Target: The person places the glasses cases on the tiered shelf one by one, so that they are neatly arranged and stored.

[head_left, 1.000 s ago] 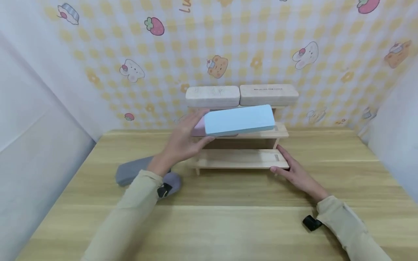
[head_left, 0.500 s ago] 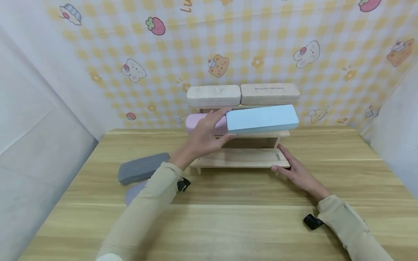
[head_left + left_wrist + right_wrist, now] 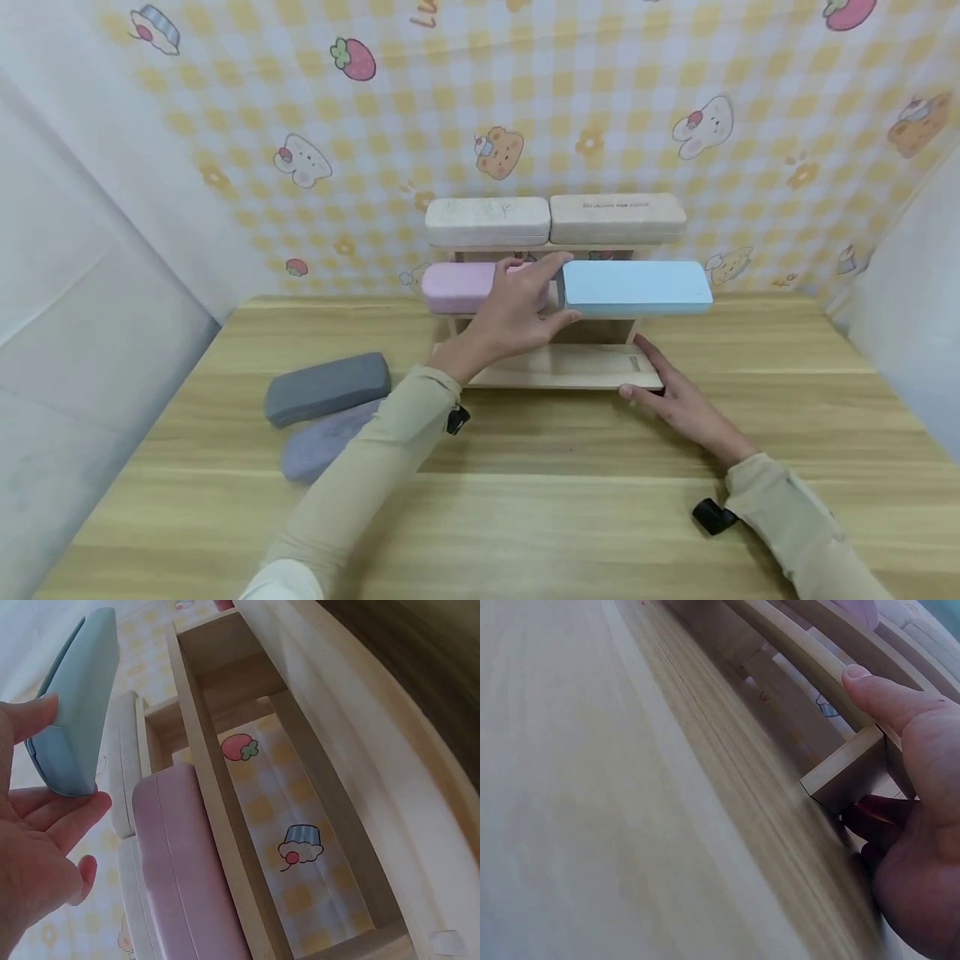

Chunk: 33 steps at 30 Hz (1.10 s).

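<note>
My left hand (image 3: 517,308) pinches the left end of a light blue glasses case (image 3: 637,285) between thumb and fingers. In the head view the case overlaps the right half of the middle tier of a wooden stepped rack (image 3: 570,367); in the left wrist view it stands apart from the tier boards. A pink glasses case (image 3: 457,287) lies on that tier's left half, partly behind my fingers. With thumb and fingers, my right hand (image 3: 686,407) grips the right end of the rack's lowest shelf, beside a short leg (image 3: 847,769).
Two pale cases, one whitish (image 3: 487,221) and one beige (image 3: 618,218), sit side by side on the top tier. On the table (image 3: 570,533) at left lie a grey case (image 3: 326,387) and a purplish-grey case (image 3: 322,442), partly under my left forearm. A checkered cloth (image 3: 420,100) hangs behind.
My left hand has carried the light blue case to the right along the middle tier and levelled it, uncovering the pink case. The right hand stays at the rack's lowest shelf.
</note>
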Motion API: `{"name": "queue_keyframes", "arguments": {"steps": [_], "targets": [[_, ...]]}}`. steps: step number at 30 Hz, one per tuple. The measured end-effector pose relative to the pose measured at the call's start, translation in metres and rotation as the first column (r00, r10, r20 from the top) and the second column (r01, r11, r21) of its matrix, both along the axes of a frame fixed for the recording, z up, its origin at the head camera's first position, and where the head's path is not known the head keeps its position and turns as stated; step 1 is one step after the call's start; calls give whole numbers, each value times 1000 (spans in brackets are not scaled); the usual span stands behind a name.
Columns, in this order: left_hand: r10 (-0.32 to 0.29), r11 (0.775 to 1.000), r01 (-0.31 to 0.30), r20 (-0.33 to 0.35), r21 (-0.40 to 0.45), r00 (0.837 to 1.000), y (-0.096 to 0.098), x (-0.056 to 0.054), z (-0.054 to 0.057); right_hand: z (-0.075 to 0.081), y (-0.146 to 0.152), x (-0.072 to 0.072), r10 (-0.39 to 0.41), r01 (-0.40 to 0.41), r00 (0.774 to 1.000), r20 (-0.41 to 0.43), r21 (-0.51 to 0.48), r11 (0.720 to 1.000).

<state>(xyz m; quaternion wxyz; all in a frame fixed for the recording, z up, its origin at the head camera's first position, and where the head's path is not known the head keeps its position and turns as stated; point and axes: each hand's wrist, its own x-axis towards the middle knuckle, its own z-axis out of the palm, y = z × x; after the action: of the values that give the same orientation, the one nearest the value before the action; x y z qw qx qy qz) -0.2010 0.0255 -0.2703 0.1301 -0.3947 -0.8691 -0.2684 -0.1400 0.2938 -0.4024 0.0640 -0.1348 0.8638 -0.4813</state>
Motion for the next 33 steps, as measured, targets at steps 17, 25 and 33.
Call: {"name": "queue_keyframes", "arguments": {"steps": [17,25,33], "targets": [[22,981,-15,35,-192,999,18,-18,-2,-5,0,3,-6,6,1000,0,-43,999],[6,965,7,50,-262,999,18,-29,1,-1,1,-1,-10,10,1000,-6,-28,1000],[2,922,-12,-27,-388,1000,17,-27,4,0,0,3,-19,19,1000,-3,-12,1000]]}}
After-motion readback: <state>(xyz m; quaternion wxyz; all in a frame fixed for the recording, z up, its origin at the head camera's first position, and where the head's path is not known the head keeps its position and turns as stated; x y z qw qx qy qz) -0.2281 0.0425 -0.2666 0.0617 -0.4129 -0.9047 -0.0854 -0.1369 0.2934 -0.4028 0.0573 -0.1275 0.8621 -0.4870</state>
